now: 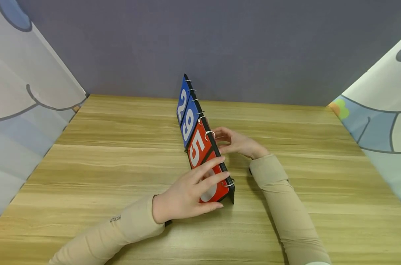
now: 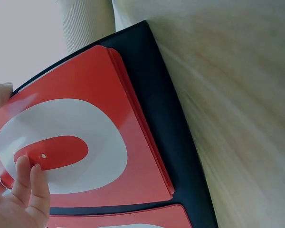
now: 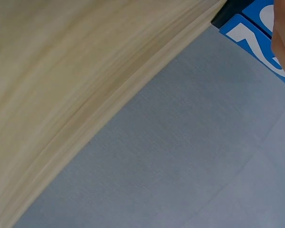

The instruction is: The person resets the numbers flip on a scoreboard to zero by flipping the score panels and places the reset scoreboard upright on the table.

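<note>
Wood-grained tabletop (image 1: pixel 121 154), head view, bore a flip scoreboard (image 1: pixel 205 124) showing blue 2 (image 1: pixel 183 103), blue 6 or 9 (image 1: pixel 188 124) (indistinct), red 5 (image 1: pixel 196 147) and a partly covered digit (image 1: pixel 209 191). Left hand (image 1: pixel 188 193), fingers extended, crossed its near end; right hand (image 1: pixel 241 144) behind it: fingertips hidden, grip undeterminable. Sleeve lettering (image 1: pixel 115 218) beside it was illegible. Left wrist view: covered digit read 0. Right wrist view: right hand was cut off before the scoreboard.

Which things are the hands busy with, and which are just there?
Part of the job:
number flip board
its red cards
its blue cards
left hand, touching the board
right hand, at its other side

Just there:
wooden table underneath
grey wall behind
cartoon-patterned panels at the sides
</note>
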The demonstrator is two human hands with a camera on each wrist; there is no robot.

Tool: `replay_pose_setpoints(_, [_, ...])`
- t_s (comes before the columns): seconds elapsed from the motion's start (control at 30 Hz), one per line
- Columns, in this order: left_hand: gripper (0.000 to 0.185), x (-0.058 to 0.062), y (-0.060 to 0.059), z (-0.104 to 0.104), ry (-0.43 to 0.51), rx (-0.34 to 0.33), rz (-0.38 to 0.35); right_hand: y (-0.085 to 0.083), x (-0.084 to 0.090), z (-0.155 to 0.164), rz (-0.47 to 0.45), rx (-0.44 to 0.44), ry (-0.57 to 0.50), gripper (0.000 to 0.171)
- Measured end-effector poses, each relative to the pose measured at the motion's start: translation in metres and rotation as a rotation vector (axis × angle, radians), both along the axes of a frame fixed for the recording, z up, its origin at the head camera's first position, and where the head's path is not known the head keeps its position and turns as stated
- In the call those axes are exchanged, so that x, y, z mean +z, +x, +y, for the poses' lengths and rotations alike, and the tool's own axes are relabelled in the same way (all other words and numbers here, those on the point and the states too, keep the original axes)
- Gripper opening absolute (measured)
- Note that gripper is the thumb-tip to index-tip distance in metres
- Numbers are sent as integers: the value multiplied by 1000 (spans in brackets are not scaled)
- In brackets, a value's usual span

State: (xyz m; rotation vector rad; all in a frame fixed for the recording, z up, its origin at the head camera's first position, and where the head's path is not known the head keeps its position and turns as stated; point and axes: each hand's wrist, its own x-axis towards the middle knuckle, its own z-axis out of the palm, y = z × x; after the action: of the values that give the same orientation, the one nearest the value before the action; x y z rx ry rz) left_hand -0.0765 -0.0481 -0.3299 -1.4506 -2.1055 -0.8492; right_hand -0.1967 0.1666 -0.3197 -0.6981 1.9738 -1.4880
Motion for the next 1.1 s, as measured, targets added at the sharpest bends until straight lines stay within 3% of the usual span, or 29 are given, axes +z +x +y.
replay_pose_setpoints(0.33, [75,-1,-1,-2,3,-9,-7,-1,0,-2,16,11,22,111])
replay_pose_setpoints(0.4, [75,-1,-1,-2,2,-9,-8,-2,0,-2,22,-1,18,104])
replay_pose_setpoints(0.47, [75,-1,-1,-2,0,-7,-5,-2,0,-2,42,-30,17,86])
replay_pose_setpoints(0.6, [74,-1,-1,-1,-5,-5,-3,-2,1,1,102,-152,71,43])
replay_pose_setpoints(0.7, [74,-1,-1,0,-7,-5,1,-3,3,7,105,-248,132,27])
replay_pose_setpoints(0.93, [74,-1,-1,0,-16,-4,8,-3,16,26,134,-465,195,25])
replay_pose_setpoints(1.1, [75,-2,-1,0,-23,-8,-7,1,26,33,171,-609,164,30])
